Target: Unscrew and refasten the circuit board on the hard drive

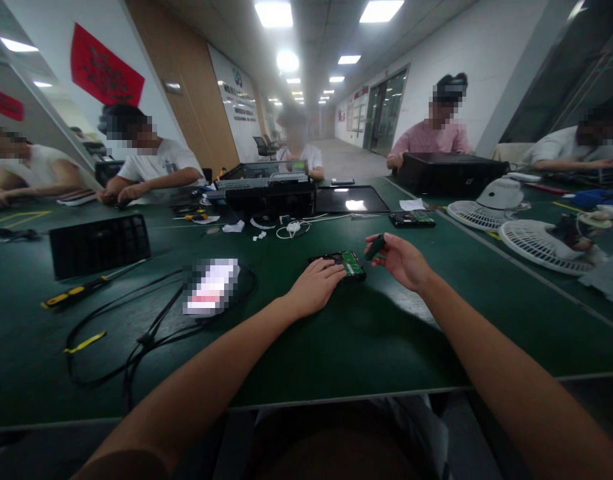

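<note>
Far L on the green counter (396, 360): black panel (100, 245) propped at a tilt, prob. set aside to free up working room. Yellow-and-black screwdriver (81, 291) lies just in front of it, handle twd the L edge, likely parked within L-side reach. Next, black cable (145, 339) in loose loops, seemingly shoved clear of the middle; bright-screened device (211, 287), prob. a phone, lies screen up by the loops, presumably so it can be read at a glance (screen's blurred, can't tell what's on it).

Mid: L hand (315, 288) lies flat, fingers close tog. & only slightly bent, over the L part of the board unit (355, 264); looks like pressing from above to steady it, w/o gripping. Unit's on the counter, directly ahead of the wearer, green board face up, prob. for access from above. R hand (405, 261) pinches the dark green-handled tool (374, 247) btwn thumb & fingers, just above the unit's R end; tilt seems to suit aiming down at the board. Tip too small to tell if touching.

Farther R, second board unit (413, 219) near a paper scrap, apart from the hands; then white fan parts (486, 203), seemingly kept off to the side.
</note>
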{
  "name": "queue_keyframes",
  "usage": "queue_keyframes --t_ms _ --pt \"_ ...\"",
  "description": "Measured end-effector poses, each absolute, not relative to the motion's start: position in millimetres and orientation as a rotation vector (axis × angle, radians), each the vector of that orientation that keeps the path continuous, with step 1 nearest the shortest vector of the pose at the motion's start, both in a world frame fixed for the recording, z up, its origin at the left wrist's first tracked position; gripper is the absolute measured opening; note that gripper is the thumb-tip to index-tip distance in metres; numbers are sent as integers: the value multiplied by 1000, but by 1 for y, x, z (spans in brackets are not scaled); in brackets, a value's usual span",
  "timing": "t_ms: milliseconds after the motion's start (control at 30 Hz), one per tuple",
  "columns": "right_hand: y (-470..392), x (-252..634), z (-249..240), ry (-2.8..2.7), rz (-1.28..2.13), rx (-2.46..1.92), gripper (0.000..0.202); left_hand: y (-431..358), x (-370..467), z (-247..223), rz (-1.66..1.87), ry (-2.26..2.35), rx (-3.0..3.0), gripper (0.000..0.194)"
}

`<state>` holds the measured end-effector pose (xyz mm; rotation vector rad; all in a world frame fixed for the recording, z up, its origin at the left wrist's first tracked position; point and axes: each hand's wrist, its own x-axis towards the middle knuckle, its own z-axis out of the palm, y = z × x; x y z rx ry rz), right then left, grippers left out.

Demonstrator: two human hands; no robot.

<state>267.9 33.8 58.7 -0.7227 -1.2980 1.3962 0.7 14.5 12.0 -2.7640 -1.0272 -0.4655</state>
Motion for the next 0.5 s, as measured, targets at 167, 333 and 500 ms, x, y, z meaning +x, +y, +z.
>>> queue_keyframes --t_ms 167,333,500 --pt "33 270 59 -1328 1365 -720 26 16 0 10 -472 -1014 -2768 43" --pt "34 271 59 -1326 1370 -707 22 18 -1 9 -480 -1009 -2771 44" --pt "34 269 60 -1245 1413 -701 28 17 -1 10 -481 -1008 -2768 44"
